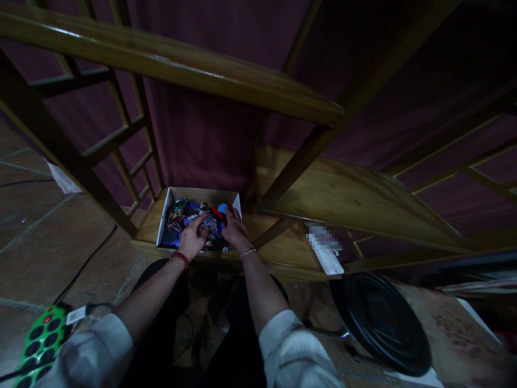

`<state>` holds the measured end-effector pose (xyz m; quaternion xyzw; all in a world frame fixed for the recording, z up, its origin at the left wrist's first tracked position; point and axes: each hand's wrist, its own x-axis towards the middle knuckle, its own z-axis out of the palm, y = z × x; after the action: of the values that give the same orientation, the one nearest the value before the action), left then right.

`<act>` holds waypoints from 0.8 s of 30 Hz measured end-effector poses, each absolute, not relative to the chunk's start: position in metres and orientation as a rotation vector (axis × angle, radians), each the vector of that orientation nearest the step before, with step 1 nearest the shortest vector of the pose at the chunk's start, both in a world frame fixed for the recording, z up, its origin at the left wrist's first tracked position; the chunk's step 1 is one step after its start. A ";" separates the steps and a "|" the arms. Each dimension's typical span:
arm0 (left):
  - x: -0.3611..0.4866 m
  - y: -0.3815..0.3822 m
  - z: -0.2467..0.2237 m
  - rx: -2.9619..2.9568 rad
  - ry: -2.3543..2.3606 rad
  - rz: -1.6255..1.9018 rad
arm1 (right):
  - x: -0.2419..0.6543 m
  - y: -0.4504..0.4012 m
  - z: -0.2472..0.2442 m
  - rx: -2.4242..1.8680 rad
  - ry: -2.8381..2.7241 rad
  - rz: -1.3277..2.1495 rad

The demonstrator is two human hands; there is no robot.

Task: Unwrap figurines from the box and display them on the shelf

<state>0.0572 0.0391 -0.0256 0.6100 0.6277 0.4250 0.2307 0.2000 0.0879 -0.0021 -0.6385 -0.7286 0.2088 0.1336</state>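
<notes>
Box (163, 223) of trinkets (177, 218), on shelf (147, 229) beneath both hands' fingers, apparently placed low for two-handed sorting; left fingers (197, 222) and right fingers (232, 218) loosely curled, grasp indiscernible.

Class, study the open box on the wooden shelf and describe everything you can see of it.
The box is rectangular and open-topped, apparently cardboard, with white side walls and a brownish inner back wall. It sits upright on the wooden shelf, filled with jumbled small items in purple, blue, red and green. The left hand and right hand reach in; whether either touches its walls is unclear.
</notes>
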 end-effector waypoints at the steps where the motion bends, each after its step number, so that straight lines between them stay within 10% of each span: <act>1: 0.057 0.039 -0.026 1.680 1.723 1.167 | 0.200 0.089 0.000 -1.858 -2.136 0.614; 24: 0.059 0.038 -0.024 1.707 1.744 1.165 | 0.193 0.088 -0.003 -1.741 -2.219 0.337</act>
<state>0.0586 0.0383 -0.0243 0.6163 0.6296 0.4205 0.2167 0.1929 0.0877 -0.0033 -0.6060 -0.7724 0.1174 0.1498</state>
